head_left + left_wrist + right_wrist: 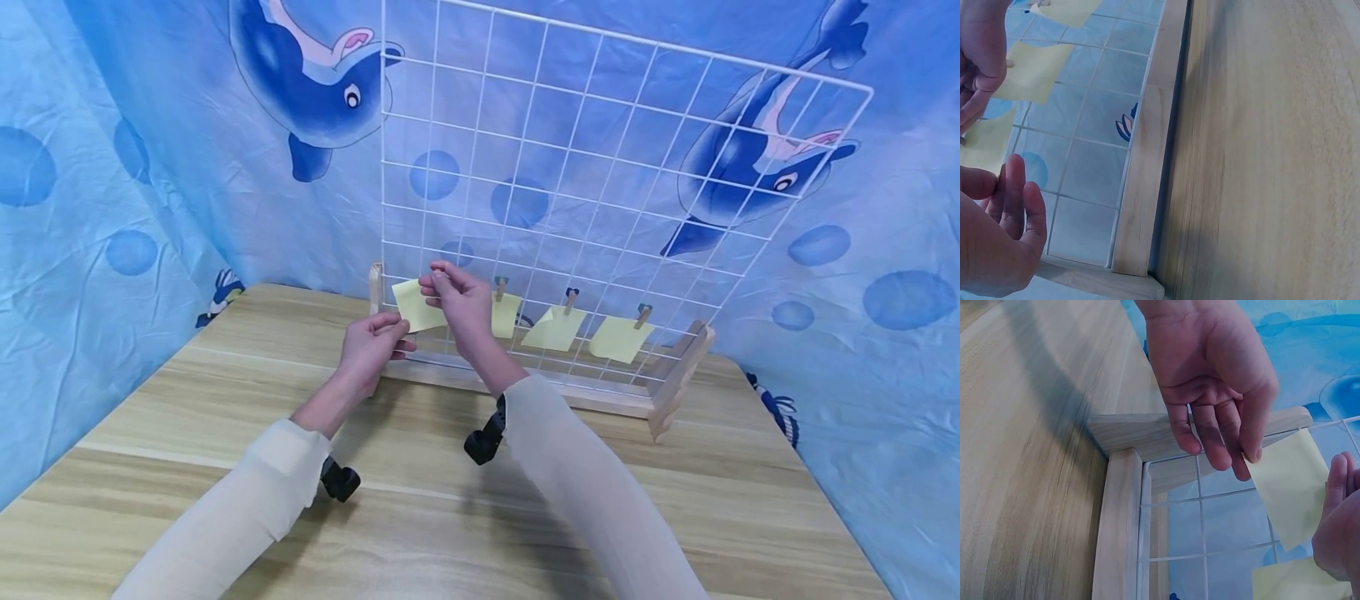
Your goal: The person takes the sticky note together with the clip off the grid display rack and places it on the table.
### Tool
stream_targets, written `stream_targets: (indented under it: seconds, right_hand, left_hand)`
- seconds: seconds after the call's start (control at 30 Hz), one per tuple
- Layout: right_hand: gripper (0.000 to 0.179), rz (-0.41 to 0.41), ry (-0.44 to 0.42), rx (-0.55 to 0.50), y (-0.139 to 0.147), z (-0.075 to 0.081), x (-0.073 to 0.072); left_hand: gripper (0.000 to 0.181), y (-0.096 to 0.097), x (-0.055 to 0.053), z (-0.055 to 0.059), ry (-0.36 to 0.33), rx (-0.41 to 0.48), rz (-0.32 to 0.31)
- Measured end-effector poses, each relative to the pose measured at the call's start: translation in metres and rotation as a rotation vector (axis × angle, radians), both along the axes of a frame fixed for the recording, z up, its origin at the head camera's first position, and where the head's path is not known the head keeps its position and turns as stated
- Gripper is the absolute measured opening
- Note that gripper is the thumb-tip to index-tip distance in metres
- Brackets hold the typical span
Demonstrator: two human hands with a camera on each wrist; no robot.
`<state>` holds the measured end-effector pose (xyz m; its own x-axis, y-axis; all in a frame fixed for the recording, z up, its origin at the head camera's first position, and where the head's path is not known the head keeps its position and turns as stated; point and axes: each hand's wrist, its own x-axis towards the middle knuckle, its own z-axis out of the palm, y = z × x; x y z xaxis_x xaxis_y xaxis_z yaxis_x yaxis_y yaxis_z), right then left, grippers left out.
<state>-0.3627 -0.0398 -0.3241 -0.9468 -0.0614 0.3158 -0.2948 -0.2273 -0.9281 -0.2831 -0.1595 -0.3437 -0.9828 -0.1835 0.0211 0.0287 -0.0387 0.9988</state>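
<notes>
A yellow sticky note [415, 307] is held against the white wire grid [592, 193] near its lower left corner. My left hand [370, 346] pinches the note's lower left corner between thumb and forefinger, its other fingers loosely bent, as the right wrist view shows. At the note's upper edge, my right hand [467, 308] pinches a small wooden clothespin [962, 142], mostly hidden by the fingers. To the right hang a second note [506, 317], a third note [555, 331] and a fourth note [622, 340], each clipped by a clothespin [643, 316].
Wooden feet [678, 375] and a wooden base bar [607, 401] carry the grid on a wood-grain table [420, 533]. Behind it hangs a blue cloth [172, 208] printed with dolphins and bubbles. Black wrist cameras [486, 437] hang below both sleeves.
</notes>
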Motion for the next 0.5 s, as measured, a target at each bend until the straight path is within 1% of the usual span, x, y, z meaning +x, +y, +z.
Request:
stream_targets:
  seconds: [0.03, 0.07, 0.13, 0.2, 0.27, 0.33, 0.4, 0.5]
  right_hand:
    - [0.021, -0.002, -0.005, 0.003, -0.001, -0.006, -0.009]
    - [0.024, -0.007, -0.013, 0.014, 0.0, -0.009, -0.013]
    - [0.029, 0.004, -0.002, 0.023, -0.001, -0.024, -0.034]
    - [0.032, 0.012, 0.006, 0.03, -0.001, -0.036, -0.05]
    - [0.034, 0.019, 0.016, 0.036, 0.001, -0.042, -0.057]
    - [0.032, 0.018, 0.011, 0.03, 0.003, -0.034, -0.045]
    - [0.029, 0.032, 0.012, 0.016, 0.007, -0.018, -0.022]
    - [0.023, 0.042, 0.01, -0.005, 0.013, 0.013, 0.019]
  left_hand:
    - [0.031, 0.0, 0.0, 0.0, -0.001, -0.003, -0.002]
    - [0.031, 0.0, 0.0, 0.0, -0.002, -0.006, -0.005]
    - [0.032, 0.001, 0.001, 0.001, -0.004, -0.01, -0.011]
    - [0.032, 0.001, 0.001, 0.001, -0.006, -0.005, -0.015]
    - [0.032, 0.001, 0.002, 0.0, -0.007, -0.009, -0.02]
    - [0.033, 0.0, 0.003, 0.0, -0.013, -0.007, -0.017]
    - [0.034, 0.0, 0.005, 0.0, -0.022, -0.004, -0.016]
    - [0.035, -0.003, 0.007, 0.0, -0.034, -0.014, -0.021]
